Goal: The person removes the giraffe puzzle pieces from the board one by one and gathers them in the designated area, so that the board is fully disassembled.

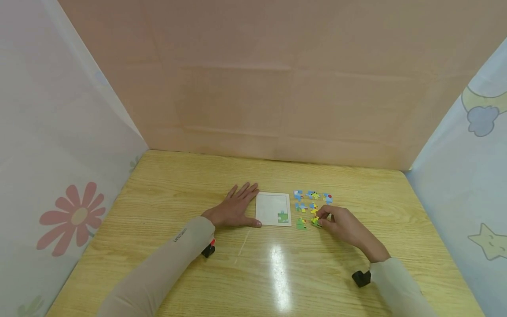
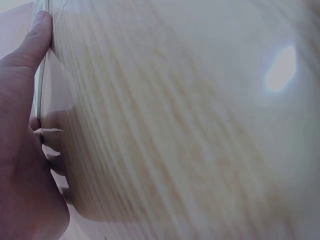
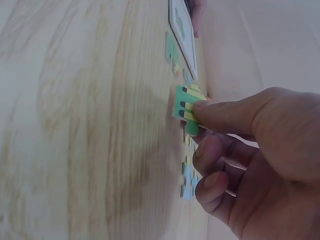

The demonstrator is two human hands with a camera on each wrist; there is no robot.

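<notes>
Between thumb and fingers, my right hand (image 1: 341,223) pinches a green and yellow jigsaw piece (image 3: 186,106) with dark oval marks. My left hand (image 1: 234,208) lies spread on the table, its thumb and fingertips along the left edge of a white puzzle tray (image 1: 269,209). One green jigsaw piece (image 1: 283,216) sits in the tray's lower right corner. Just right of the tray, several loose jigsaw pieces (image 1: 301,223) in blue, yellow and green lie in loose rows, with the right hand at their lower right. In the left wrist view, the left thumb (image 2: 39,42) reaches the tray edge.
The pieces and tray lie on a wood-grain table (image 1: 190,176). A brown backdrop (image 1: 237,88) rises behind it, and printed cloth walls with a flower (image 1: 79,215) and a star (image 1: 491,242) flank both sides. Light reflects off the table in front of the tray.
</notes>
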